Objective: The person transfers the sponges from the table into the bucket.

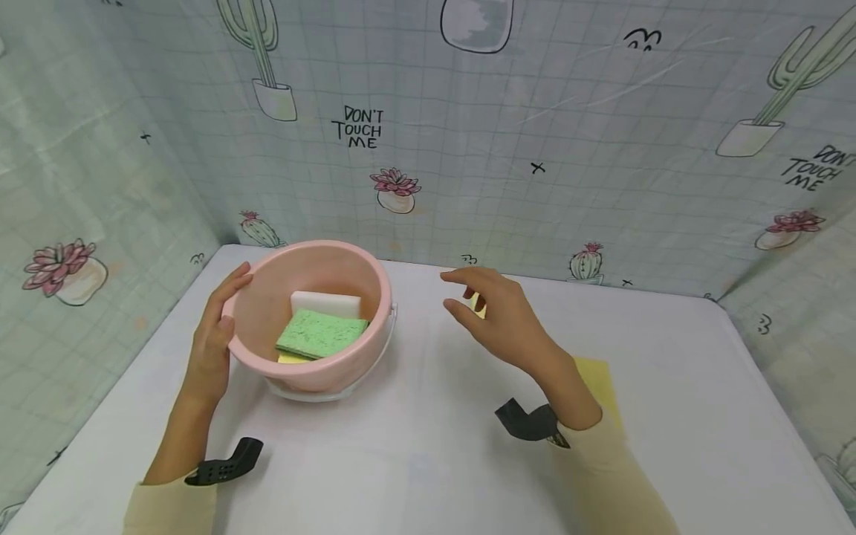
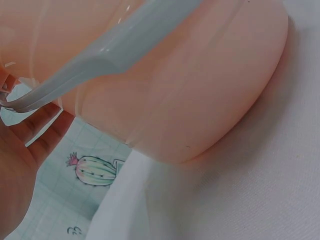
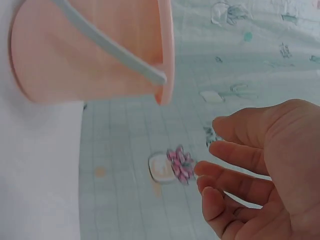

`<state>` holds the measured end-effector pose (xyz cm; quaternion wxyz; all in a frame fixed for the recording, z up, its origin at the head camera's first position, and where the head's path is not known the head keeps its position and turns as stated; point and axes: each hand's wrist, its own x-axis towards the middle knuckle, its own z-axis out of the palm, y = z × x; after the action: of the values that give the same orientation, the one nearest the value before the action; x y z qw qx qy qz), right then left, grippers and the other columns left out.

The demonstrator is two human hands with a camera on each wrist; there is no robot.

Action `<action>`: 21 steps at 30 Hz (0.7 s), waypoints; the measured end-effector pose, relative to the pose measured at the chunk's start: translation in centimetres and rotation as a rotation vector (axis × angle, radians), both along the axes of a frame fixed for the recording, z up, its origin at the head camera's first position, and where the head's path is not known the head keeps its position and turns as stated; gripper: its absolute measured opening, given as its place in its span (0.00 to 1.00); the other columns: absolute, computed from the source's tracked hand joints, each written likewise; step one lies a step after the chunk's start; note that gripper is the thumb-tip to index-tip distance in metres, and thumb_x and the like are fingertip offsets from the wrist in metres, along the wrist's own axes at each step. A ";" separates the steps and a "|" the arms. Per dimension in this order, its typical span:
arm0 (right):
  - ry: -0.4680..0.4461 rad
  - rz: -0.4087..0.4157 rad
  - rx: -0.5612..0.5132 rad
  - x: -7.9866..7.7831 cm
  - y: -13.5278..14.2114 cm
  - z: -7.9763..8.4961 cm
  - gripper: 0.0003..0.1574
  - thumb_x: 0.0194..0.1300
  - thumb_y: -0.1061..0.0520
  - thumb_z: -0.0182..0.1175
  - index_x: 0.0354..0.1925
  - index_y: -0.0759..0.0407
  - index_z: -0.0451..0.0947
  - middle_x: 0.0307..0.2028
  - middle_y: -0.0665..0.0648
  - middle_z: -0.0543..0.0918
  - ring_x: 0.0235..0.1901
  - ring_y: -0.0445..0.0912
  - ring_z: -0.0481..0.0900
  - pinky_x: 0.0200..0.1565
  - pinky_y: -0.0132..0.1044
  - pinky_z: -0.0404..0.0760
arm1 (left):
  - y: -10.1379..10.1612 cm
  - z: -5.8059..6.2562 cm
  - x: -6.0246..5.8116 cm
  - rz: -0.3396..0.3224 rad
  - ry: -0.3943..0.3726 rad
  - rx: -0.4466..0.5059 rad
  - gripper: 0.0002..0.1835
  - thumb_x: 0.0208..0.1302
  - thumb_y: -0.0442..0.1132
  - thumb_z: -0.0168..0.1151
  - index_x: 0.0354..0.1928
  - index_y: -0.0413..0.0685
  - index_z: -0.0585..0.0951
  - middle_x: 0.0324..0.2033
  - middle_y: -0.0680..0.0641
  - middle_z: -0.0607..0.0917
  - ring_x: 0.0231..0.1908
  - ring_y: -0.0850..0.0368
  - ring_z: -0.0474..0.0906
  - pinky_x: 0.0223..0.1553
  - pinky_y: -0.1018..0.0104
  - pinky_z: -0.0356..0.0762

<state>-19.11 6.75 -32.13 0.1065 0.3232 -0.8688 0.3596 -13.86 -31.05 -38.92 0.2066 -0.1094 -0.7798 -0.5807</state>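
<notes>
A pink bucket [image 1: 310,375] with a pale grey handle [image 2: 115,55] stands on the white table, toward the left in the head view. Inside lie a green sponge [image 1: 321,334], a white block [image 1: 325,303] that looks like a sponge, and something yellow [image 1: 292,358] mostly hidden under the green one. My left hand [image 1: 212,345] holds the bucket at its left side, fingertips at the rim. To the right of the bucket, my right hand [image 1: 498,316] hovers over the table, its fingers loosely bent and holding nothing.
A flat yellow piece [image 1: 595,371] lies on the white table [image 1: 414,461], partly hidden by my right forearm. Another bit of yellow [image 1: 478,303] shows behind the right fingers. A curtain [image 1: 468,134] printed with cacti surrounds the table at the back and sides.
</notes>
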 end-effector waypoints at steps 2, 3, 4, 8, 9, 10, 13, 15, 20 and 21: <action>0.030 -0.019 -0.017 0.0 1.2 -0.2 0.23 0.63 0.58 0.64 0.56 0.57 0.78 0.51 0.54 0.80 0.37 0.44 0.74 0.34 0.37 0.77 | 0.0 0.0 0.0 0.002 0.000 0.003 0.28 0.68 0.48 0.39 0.69 0.50 0.65 0.72 0.52 0.57 0.70 0.54 0.49 0.67 0.58 0.49; 0.043 -0.030 -0.021 0.0 1.8 -0.4 0.23 0.62 0.59 0.64 0.56 0.58 0.78 0.51 0.55 0.80 0.37 0.44 0.75 0.34 0.37 0.77 | -0.1 0.0 0.0 0.003 -0.002 0.000 0.28 0.68 0.48 0.39 0.69 0.50 0.65 0.72 0.52 0.57 0.70 0.54 0.49 0.67 0.58 0.49; 0.053 -0.040 -0.022 0.1 2.4 -0.5 0.23 0.62 0.59 0.65 0.56 0.58 0.77 0.51 0.55 0.80 0.37 0.45 0.76 0.34 0.37 0.77 | -0.1 0.1 0.0 0.003 -0.004 -0.004 0.28 0.69 0.48 0.39 0.69 0.50 0.65 0.72 0.52 0.57 0.70 0.54 0.49 0.67 0.58 0.50; 0.067 -0.063 -0.017 0.2 4.7 -1.4 0.24 0.61 0.61 0.65 0.56 0.59 0.77 0.52 0.55 0.80 0.39 0.45 0.77 0.34 0.37 0.78 | -0.1 0.1 0.0 -0.002 -0.011 -0.007 0.28 0.69 0.48 0.39 0.70 0.50 0.64 0.72 0.52 0.56 0.70 0.54 0.49 0.67 0.57 0.50; 0.066 -0.072 -0.009 0.2 5.3 -1.7 0.24 0.61 0.61 0.65 0.56 0.59 0.77 0.52 0.55 0.79 0.39 0.45 0.77 0.34 0.37 0.78 | -0.1 0.0 0.0 -0.004 -0.010 -0.004 0.28 0.69 0.48 0.39 0.70 0.50 0.64 0.72 0.52 0.56 0.70 0.54 0.49 0.67 0.57 0.50; 0.064 -0.083 -0.001 0.2 5.9 -2.0 0.24 0.61 0.61 0.65 0.56 0.59 0.77 0.52 0.55 0.79 0.39 0.45 0.77 0.33 0.37 0.78 | -0.2 0.0 0.0 -0.006 -0.008 0.001 0.28 0.69 0.48 0.39 0.70 0.50 0.64 0.72 0.52 0.56 0.70 0.54 0.49 0.67 0.57 0.49; 0.050 -0.123 0.032 0.4 7.7 -3.1 0.24 0.61 0.62 0.64 0.57 0.58 0.76 0.51 0.55 0.80 0.39 0.45 0.78 0.33 0.38 0.79 | -0.2 -0.1 0.0 -0.004 -0.007 0.002 0.28 0.69 0.48 0.39 0.70 0.50 0.64 0.72 0.52 0.56 0.70 0.54 0.49 0.67 0.56 0.48; 0.036 -0.151 0.055 0.5 9.0 -3.9 0.24 0.62 0.62 0.63 0.57 0.57 0.76 0.51 0.55 0.80 0.37 0.46 0.78 0.31 0.38 0.79 | -0.2 -0.2 0.0 -0.003 -0.005 0.003 0.28 0.69 0.49 0.39 0.69 0.50 0.64 0.72 0.52 0.56 0.70 0.54 0.49 0.67 0.56 0.47; -0.006 -0.180 0.097 1.2 12.3 -6.2 0.26 0.61 0.66 0.61 0.58 0.53 0.76 0.52 0.54 0.79 0.39 0.45 0.76 0.31 0.36 0.76 | -0.1 -0.1 -0.1 -0.002 -0.009 0.015 0.28 0.69 0.49 0.40 0.69 0.51 0.65 0.72 0.52 0.56 0.70 0.55 0.48 0.67 0.55 0.46; -0.024 -0.186 0.105 1.4 12.9 -6.5 0.27 0.61 0.67 0.60 0.58 0.53 0.76 0.53 0.54 0.78 0.41 0.45 0.75 0.32 0.38 0.76 | -0.1 -0.1 -0.1 -0.004 -0.007 0.023 0.28 0.69 0.49 0.40 0.69 0.50 0.65 0.72 0.52 0.57 0.70 0.54 0.48 0.67 0.56 0.46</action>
<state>-17.67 19.68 -38.68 0.1120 0.2421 -0.9140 0.3057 -13.94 -31.16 -39.06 0.2039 -0.1065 -0.7735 -0.5905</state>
